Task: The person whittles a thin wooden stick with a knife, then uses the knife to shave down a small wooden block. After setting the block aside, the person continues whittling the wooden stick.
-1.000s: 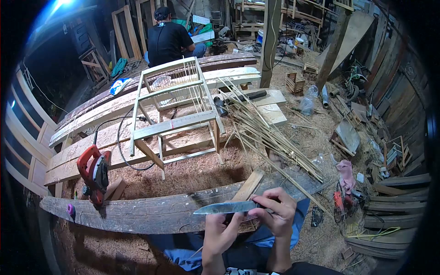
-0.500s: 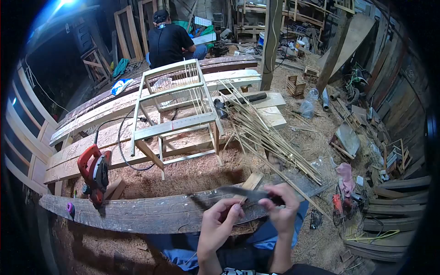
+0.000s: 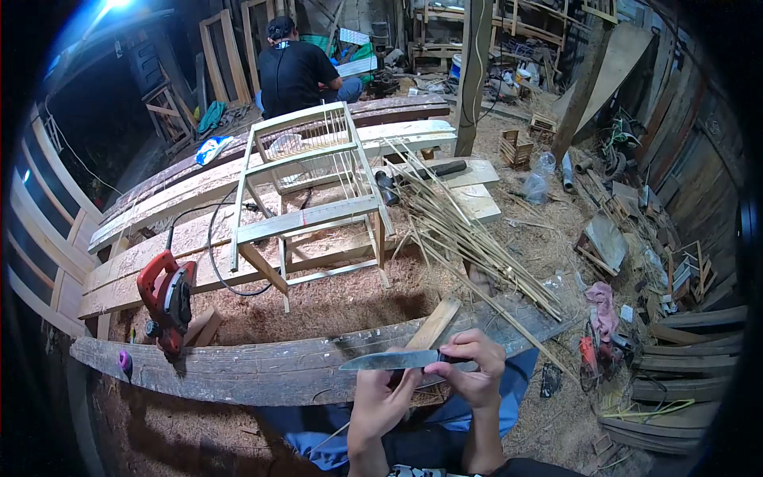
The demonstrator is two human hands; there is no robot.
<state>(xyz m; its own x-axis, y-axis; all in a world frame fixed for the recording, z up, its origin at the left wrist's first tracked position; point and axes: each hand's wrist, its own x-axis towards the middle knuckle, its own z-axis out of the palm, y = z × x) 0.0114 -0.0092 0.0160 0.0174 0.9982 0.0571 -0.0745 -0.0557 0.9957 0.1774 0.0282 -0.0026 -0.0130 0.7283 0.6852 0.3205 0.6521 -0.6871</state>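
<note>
A knife [image 3: 389, 361] lies level over the grey plank [image 3: 262, 372], its blade pointing left. My right hand [image 3: 474, 367] is closed round its dark handle. Just below the blade, my left hand [image 3: 380, 407] has its fingers pressed together; a thin strip [image 3: 332, 434] seems to run down to the left from it, and the blade hides part of the fingers. Behind the knife, a small wooden piece [image 3: 435, 322] rests on the plank edge. A bundle of thin sticks [image 3: 469, 238] lies beyond, beside a wooden frame [image 3: 310, 219] with thin rods.
A red power planer [image 3: 165, 298] stands at the left of the plank, with a purple roll [image 3: 124, 361] near it. A hammer [image 3: 386, 188] lies by the sticks. Another person [image 3: 294, 71] sits at the back. Tools and a pink cloth [image 3: 602, 306] are at the right.
The knife has swung lower and now lies flatter, its blade in front of my left fingers. My right hand has shifted slightly left and down. A thin strip now shows below my left hand.
</note>
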